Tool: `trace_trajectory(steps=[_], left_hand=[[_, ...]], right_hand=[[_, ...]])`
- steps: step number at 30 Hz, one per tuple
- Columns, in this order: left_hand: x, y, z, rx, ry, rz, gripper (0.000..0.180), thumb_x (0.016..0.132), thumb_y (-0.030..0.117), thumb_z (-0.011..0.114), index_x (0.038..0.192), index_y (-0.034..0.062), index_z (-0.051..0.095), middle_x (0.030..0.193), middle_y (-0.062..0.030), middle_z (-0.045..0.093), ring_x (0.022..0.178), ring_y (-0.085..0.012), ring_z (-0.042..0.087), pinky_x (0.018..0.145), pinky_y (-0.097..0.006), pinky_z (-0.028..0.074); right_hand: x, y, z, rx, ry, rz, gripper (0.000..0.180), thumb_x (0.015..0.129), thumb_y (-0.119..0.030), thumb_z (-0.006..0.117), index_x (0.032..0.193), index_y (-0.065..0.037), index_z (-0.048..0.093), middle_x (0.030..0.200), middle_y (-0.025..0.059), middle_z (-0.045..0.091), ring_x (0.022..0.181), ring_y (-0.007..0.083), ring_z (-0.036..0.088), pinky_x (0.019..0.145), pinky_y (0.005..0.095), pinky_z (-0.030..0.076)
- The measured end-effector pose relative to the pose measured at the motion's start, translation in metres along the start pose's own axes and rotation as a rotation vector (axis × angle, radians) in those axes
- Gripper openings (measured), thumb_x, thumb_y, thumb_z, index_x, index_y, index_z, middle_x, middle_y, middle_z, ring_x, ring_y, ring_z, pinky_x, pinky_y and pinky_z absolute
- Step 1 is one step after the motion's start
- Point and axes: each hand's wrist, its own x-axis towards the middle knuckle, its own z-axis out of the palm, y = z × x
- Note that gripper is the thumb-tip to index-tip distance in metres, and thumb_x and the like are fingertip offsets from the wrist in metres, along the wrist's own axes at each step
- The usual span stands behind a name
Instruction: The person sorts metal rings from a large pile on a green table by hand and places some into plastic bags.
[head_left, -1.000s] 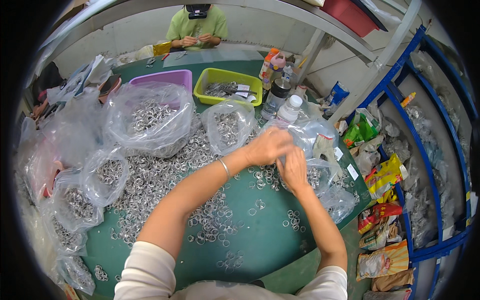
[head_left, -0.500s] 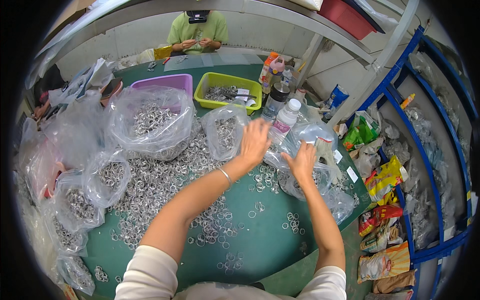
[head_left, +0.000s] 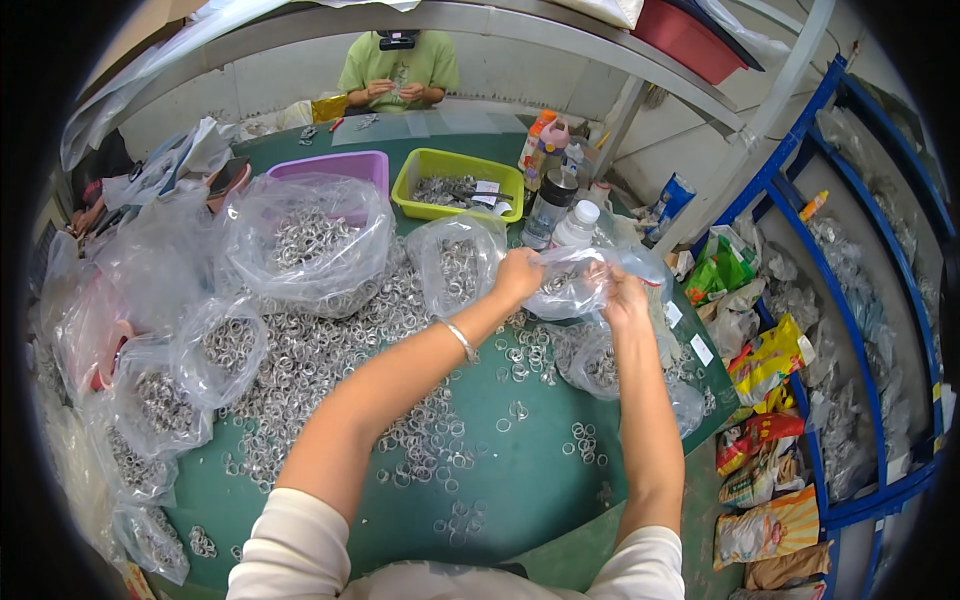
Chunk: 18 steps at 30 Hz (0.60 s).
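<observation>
While a broad green table (head_left: 545,475) with a smooth, matte top fills the middle of the frame, a rack (head_left: 870,502) of blue-painted bars curves down the right side. At the top centre, a person in a light green shirt (head_left: 435,70) sits across from the worker. A heap of rings (head_left: 320,365), shiny, thin and silvery, spreads over the left half of the table, its texture loose and tangled. Above it, toward the upper left, a large plastic bag (head_left: 250,260), crinkled and see-through, sags open around more rings. Behind stand two rectangular plastic basins with rounded corners, a purple basin (head_left: 376,166) and a lime basin (head_left: 425,208). A white-capped bottle (head_left: 575,232) rises right of centre.

Just below that bottle, right of the frame's middle, is the small clear bag (head_left: 572,292): thin, glossy film, wrinkled, its mouth rounded, with silvery pieces showing in it. The left hand (head_left: 517,277) is closed on its left edge, and the right hand (head_left: 627,300) grips its right edge, though glare on the film seems to blur the fingertips there. A smooth metal bangle (head_left: 460,340) circles the left wrist.
</observation>
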Motion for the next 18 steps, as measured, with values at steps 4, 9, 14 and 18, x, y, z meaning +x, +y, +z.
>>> trace_trajectory(steps=[4,9,14,18], left_hand=[[-0.040,0.058,-0.019,-0.827,-0.231,-0.514,0.024,0.091,-0.004,0.051,0.115,-0.0097,0.053,0.108,-0.0192,0.062,0.097,-0.0276,0.065,0.088,-0.035,0.054],[-0.106,0.044,-0.037,-1.421,0.068,-0.728,0.026,0.089,-0.010,0.043,0.114,-0.0095,0.047,0.098,-0.0163,0.058,0.089,-0.0260,0.062,0.087,-0.040,0.054],[-0.129,0.032,-0.067,-1.822,0.236,-0.775,0.015,0.090,-0.005,0.036,0.101,-0.0106,0.044,0.091,-0.0156,0.054,0.078,-0.0227,0.058,0.073,-0.037,0.055],[-0.150,0.037,-0.081,-1.525,-0.192,-0.643,0.035,0.090,-0.002,0.039,0.124,-0.0077,0.045,0.086,-0.0107,0.055,0.069,-0.0177,0.057,0.067,-0.031,0.054]], right_hand=[[-0.013,-0.034,-0.055,0.303,-0.191,0.324,0.012,0.098,-0.007,0.039,0.097,0.000,0.048,0.086,0.0139,0.058,0.082,0.0263,0.060,0.080,0.0446,0.052],[-0.075,0.008,-0.051,0.499,0.114,0.370,0.011,0.097,-0.008,0.042,0.092,-0.002,0.050,0.079,0.0070,0.057,0.069,0.0195,0.058,0.061,0.0323,0.052],[-0.147,0.045,-0.033,0.371,0.048,0.351,0.011,0.090,-0.007,0.049,0.082,-0.002,0.055,0.066,0.0052,0.054,0.053,0.0153,0.050,0.045,0.0256,0.041],[-0.134,0.055,-0.077,0.361,-0.236,0.424,0.015,0.089,-0.010,0.050,0.077,-0.003,0.055,0.057,0.0028,0.049,0.040,0.0125,0.037,0.041,0.0261,0.032]])
